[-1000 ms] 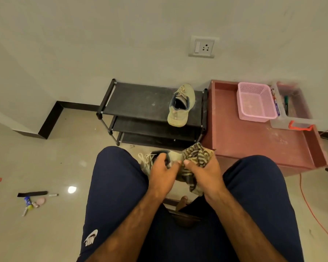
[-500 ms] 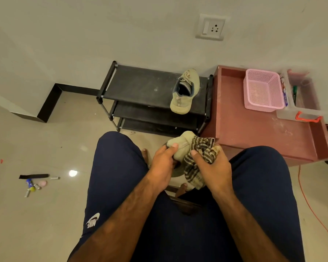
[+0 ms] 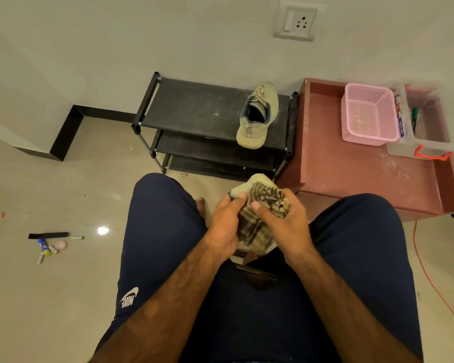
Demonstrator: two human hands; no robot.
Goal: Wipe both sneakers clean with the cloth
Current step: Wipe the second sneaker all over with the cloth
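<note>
In the head view, we are sitting with both hands meeting between our 2 knees. Our left hand [image 3: 224, 226] is gripping 1 beige fabric lace-up sneaker [image 3: 244, 187]. The thumb is lying along its upper and the other fingers are wrapping out of sight beneath. Our right hand [image 3: 286, 226] is clutching the brown-and-cream striped cloth [image 3: 266, 197], with the fingers bunched tightly into it and the thumb pressing it against the shoe. The cloth is covering most of that sneaker, leaving only a rounded end showing above. The 2nd beige sneaker [image 3: 257, 119] is lying on the top shelf of the black 3-tier metal shoe rack [image 3: 194, 111], near its right end and well apart from our hands. Just right of the rack, a pink mesh plastic basket [image 3: 368, 116] is sitting on a reddish-brown rimmed low table [image 3: 351, 174].
</note>
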